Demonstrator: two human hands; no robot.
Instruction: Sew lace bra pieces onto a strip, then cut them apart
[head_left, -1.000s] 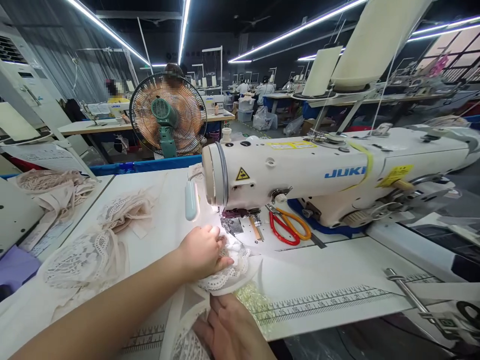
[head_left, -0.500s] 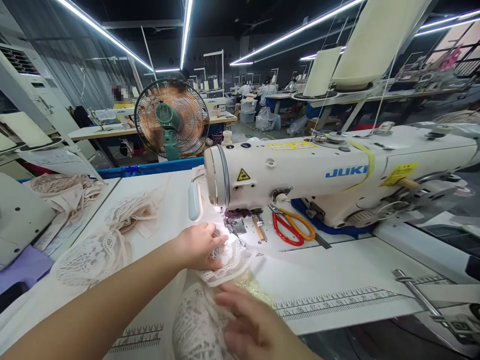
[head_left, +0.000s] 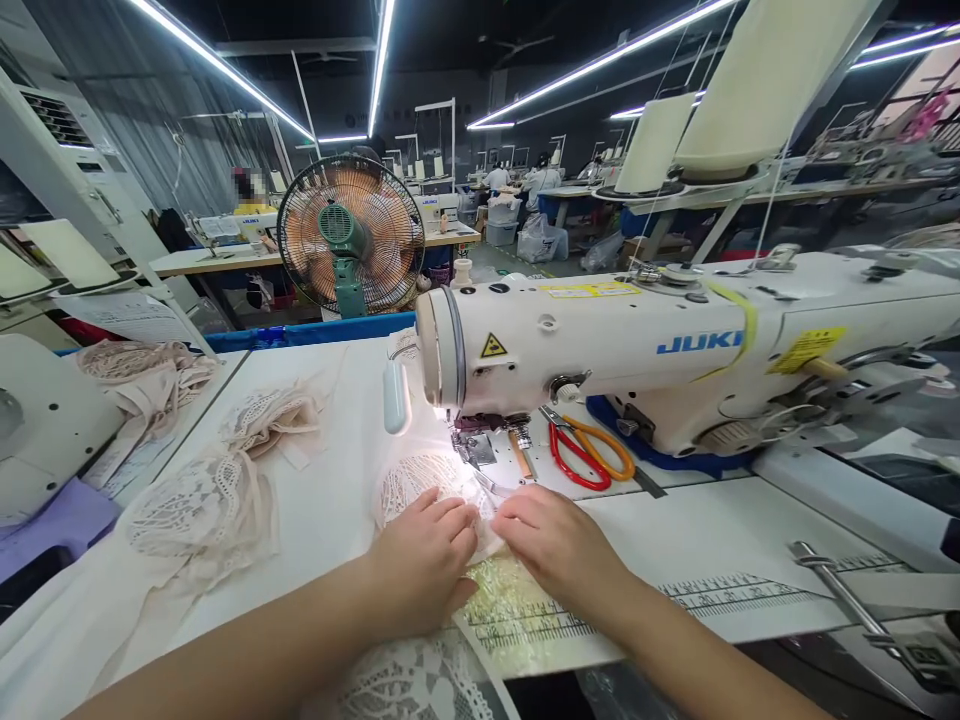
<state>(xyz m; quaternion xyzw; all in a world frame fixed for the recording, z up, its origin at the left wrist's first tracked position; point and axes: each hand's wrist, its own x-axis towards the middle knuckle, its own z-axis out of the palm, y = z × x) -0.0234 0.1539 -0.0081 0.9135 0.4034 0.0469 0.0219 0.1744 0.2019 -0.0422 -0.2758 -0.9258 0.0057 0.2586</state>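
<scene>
One piece of pale lace (head_left: 420, 480) lies on the white tabletop (head_left: 712, 530), toward its front edge and just in front of the needle end of the sewing machine (head_left: 600, 340). The left hand (head_left: 424, 560) rests on it, fingers side by side and lightly bent, thumb spread away from them. The right hand (head_left: 562, 550) touches the right side of the piece, fingertips together; its thumb is hidden, so whether it pinches the cloth I cannot tell. Between the hands and the tabletop's front edge is a shiny yellowish patch (head_left: 506, 590), and a printed ruler (head_left: 705, 598) runs along that edge. More lace (head_left: 420, 675) shows below the left forearm at the front. Scissors (head_left: 577, 460) lie beneath the machine's arm. Two lace bundles, one nearer (head_left: 187, 510) and one farther back (head_left: 262, 415), sit near the tabletop's left edge.
</scene>
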